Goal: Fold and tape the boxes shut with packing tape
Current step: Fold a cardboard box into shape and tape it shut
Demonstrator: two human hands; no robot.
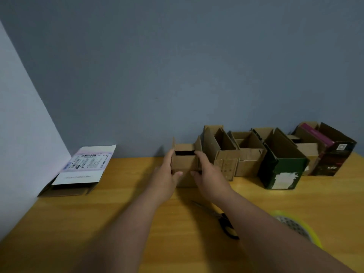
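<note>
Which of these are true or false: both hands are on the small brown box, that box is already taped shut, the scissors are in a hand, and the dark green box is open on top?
1. Both hands, left and right, hold the small brown box. True.
2. That box is taped shut. False: its flaps stand open.
3. The scissors are in a hand. False: they lie on the table.
4. The dark green box is open on top. True.

A plain room, likely a home or small office corner used for packing: a bare blue-grey wall (pixel 177 66) meets a wooden tabletop (pixel 118 223), where a row of open cardboard boxes (pixel 246 154) stands against the wall, with a flattened carton bearing a shipping label (pixel 86 162), scissors (pixel 226 223) and a tape roll (pixel 297 227).
</note>
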